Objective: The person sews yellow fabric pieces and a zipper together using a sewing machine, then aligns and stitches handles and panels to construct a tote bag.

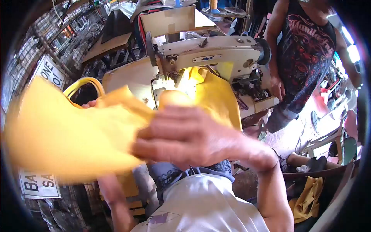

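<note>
A large piece of yellow fabric is spread in front of me on the left, blurred by motion. My right hand is closed on its right edge, fingers curled over the cloth. Only a few fingertips of my left hand show, bent at the fabric's upper edge beside a yellow strap loop; the fabric hides the rest of that hand. Beyond my right hand stands a sewing machine with its lamp lit. More yellow fabric lies under the machine's arm, on its bed.
A person in a dark printed tank top stands right of the machine, one hand by the table edge. Signs hang on wire mesh at left. A piece of yellow cloth lies at lower right. Thread stands rise at the back.
</note>
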Demonstrator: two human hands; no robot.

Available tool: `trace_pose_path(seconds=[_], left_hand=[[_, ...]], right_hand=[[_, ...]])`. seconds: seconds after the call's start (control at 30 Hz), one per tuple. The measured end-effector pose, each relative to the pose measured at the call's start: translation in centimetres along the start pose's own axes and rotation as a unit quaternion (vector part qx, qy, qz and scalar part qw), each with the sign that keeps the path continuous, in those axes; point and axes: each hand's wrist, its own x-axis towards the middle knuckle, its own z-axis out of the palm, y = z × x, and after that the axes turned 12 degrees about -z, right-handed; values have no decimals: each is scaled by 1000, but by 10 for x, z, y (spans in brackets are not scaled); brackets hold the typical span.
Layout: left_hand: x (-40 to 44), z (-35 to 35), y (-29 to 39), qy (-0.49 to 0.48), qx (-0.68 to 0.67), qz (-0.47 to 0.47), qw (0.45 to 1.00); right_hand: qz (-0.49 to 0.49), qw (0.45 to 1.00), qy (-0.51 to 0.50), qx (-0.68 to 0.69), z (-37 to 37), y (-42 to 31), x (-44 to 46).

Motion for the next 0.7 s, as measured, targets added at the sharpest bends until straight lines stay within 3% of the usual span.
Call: trace_pose_path(seconds=[0.03, 0.07, 0.1, 0.13, 0.17, 0.2, 0.27, 0.37, 0.4, 0.43, 0.47, 0.5, 0.53, 0.63, 0.7], left_hand=[[6, 7, 6, 143, 268, -12, 953], [23, 16, 15, 273, 510, -21, 816], [10, 3, 54, 208, 682, 20, 701], [-2, -10, 93, 168, 850, 101, 489], [-14, -23, 131, 148, 920, 204, 300], [-25, -36, 141, 267, 863, 211, 374], [-40, -27, 166, 177, 969, 172, -14], [-42, -17, 136, 297, 940, 157, -63], [-33, -16, 91, 313, 938, 139, -60], [-45, -9, 93, 340, 928, 136, -66], [-72, 0, 110, 336, 917, 143, 159], [-60, 12, 85, 430, 896, 59, 98], [-58, 13, 91, 419, 906, 52, 35], [-30, -13, 112, 372, 918, 73, -118], [-13, -31, 112, 352, 915, 89, -176]], right_hand=[[30, 998, -56, -7, 14, -12, -28], [58, 992, -114, -14, 32, -18, -59], [104, 985, -139, -25, 53, -20, -94], [150, 975, -162, -33, 75, -23, -131], [184, 967, -170, -38, 98, -26, -170], [216, 959, -177, -44, 113, -29, -196], [225, 950, -207, -59, 119, -33, -209], [278, 941, -188, -31, 129, -42, -211], [313, 934, -170, -38, 127, -43, -210], [323, 932, -163, -18, 131, -45, -212], [341, 928, -153, -9, 139, -44, -215], [337, 935, -114, 11, 145, -40, -220], [356, 929, -97, 31, 149, -40, -220], [303, 944, -84, -105, 167, -36, -224], [313, 937, -98, -115, 159, -33, -227]])
